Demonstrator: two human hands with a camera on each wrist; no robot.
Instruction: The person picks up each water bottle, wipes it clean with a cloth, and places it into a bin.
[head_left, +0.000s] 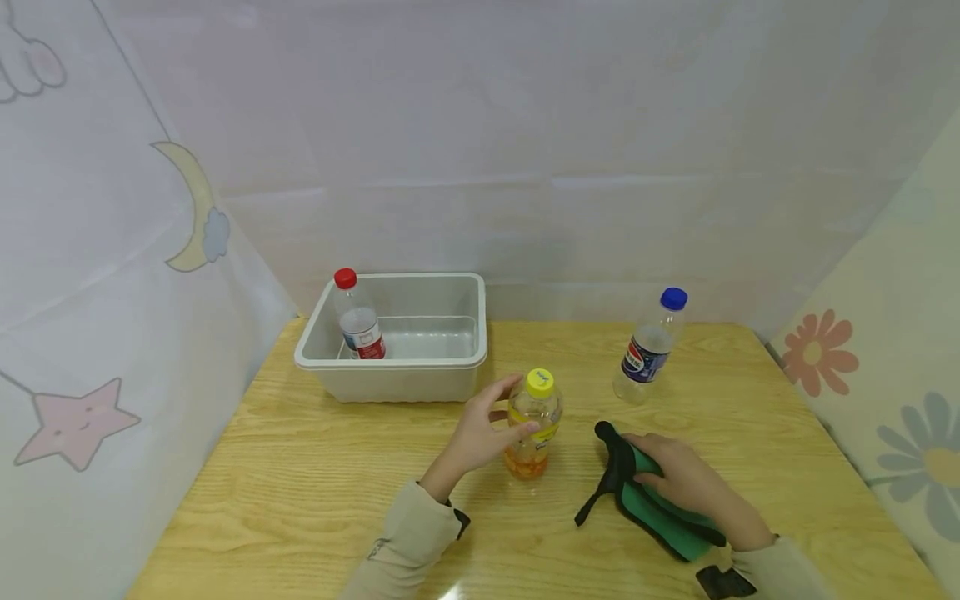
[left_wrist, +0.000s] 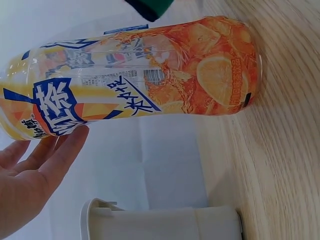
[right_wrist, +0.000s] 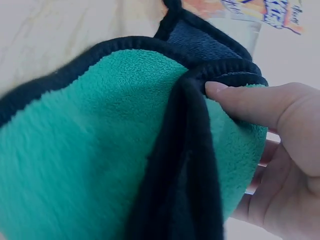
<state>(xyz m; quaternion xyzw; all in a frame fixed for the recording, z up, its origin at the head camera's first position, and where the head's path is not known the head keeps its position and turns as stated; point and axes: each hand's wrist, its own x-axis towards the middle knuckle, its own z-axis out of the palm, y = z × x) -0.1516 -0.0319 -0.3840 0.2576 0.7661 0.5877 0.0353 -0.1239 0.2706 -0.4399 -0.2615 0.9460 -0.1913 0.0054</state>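
Note:
A clear bottle (head_left: 534, 408) with a yellow cap and an orange-slice label stands upright on the table. My left hand (head_left: 480, 429) is at its left side, thumb across the front and fingers toward the back. In the left wrist view the fairly straight fingers (left_wrist: 59, 159) reach the bottle's edge near the upper label. To the right, my right hand (head_left: 678, 475) pinches a folded green cloth (head_left: 660, 521) with black trim and a hanging loop. The right wrist view shows the thumb (right_wrist: 245, 102) on top of the fold, the other fingers partly hidden behind it.
Behind and left stands a pale grey plastic bin (head_left: 405, 379), with a red-capped bottle (head_left: 360, 325) leaning inside. A blue-capped bottle with a dark blue label (head_left: 645, 354) stands at the back right. White printed curtains (head_left: 480, 167) enclose the wooden table (head_left: 300, 492).

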